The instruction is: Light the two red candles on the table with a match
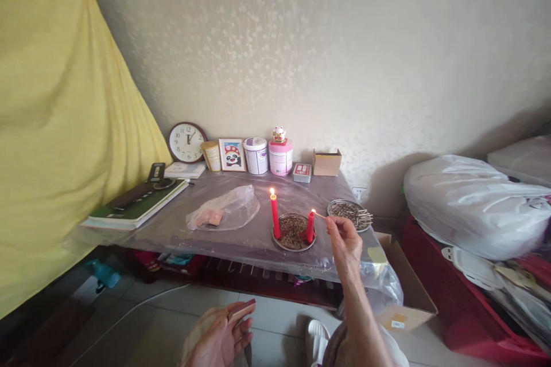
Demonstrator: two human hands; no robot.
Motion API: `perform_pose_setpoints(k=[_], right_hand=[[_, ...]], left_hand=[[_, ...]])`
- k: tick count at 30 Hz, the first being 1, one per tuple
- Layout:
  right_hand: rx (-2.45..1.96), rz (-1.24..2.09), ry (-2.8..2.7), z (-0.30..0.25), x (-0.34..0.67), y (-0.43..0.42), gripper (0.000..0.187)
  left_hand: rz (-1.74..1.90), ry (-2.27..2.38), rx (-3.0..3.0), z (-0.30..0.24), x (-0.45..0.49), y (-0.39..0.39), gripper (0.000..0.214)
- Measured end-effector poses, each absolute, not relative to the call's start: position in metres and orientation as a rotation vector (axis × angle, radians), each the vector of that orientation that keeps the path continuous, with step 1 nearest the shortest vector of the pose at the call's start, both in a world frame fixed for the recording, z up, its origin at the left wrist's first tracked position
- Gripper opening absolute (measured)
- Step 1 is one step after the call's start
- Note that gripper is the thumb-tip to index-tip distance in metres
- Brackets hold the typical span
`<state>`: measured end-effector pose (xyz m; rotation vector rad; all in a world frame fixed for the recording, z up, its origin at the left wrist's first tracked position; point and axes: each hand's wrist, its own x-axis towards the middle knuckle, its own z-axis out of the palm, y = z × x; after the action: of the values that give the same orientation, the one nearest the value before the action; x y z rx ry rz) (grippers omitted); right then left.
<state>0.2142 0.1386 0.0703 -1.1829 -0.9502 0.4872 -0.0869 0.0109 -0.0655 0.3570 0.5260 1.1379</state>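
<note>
Low in front of the tabletop [327, 189], the left hand [217, 334] grips a small box [241, 311], its lower fingers loosely curled. Next, a tall candle [275, 217] burns upright in a round dish [296, 249] — a short candle [310, 227] stands at the dish's right side. The right hand's [346, 243] fingers pinch a match [320, 215], its flaming tip at the short candle's top. Rightmost, sticks [364, 218] lie on a second dish [333, 204].

Two red candles [275, 219] near front edge of worktop [161, 229]. Two dishes [297, 249]: one under candles, one toward right edge. Two hands [348, 245], one match [319, 215]. Along back edge: one clock [187, 142], one picture frame [233, 155], one yellowish cup [212, 157], two canisters [256, 157], one cat figurine [279, 135], one small cardboard box [327, 164].
</note>
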Motion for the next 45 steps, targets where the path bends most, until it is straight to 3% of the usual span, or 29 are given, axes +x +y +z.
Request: perform_pose_setpoints(k=[28, 38, 43, 45], right_hand=[[-1.171, 0.557, -0.986, 0.078, 0.211, 0.130, 0.031], [-1.104, 0.647, -0.835, 0.097, 0.219, 0.127, 0.040], [-0.655, 1.013, -0.671, 0.129, 0.241, 0.106, 0.052], [-0.669, 0.967, -0.682, 0.133, 0.252, 0.101, 0.054]], left_hand=[[1.128, 0.535, 0.342, -0.065, -0.086, 0.010, 0.038], [1.130, 0.543, 0.360, -0.060, -0.085, 0.011, 0.037], [1.127, 0.527, 0.349, -0.063, -0.086, 0.011, 0.035], [1.125, 0.526, 0.350, -0.063, -0.086, 0.011, 0.038]])
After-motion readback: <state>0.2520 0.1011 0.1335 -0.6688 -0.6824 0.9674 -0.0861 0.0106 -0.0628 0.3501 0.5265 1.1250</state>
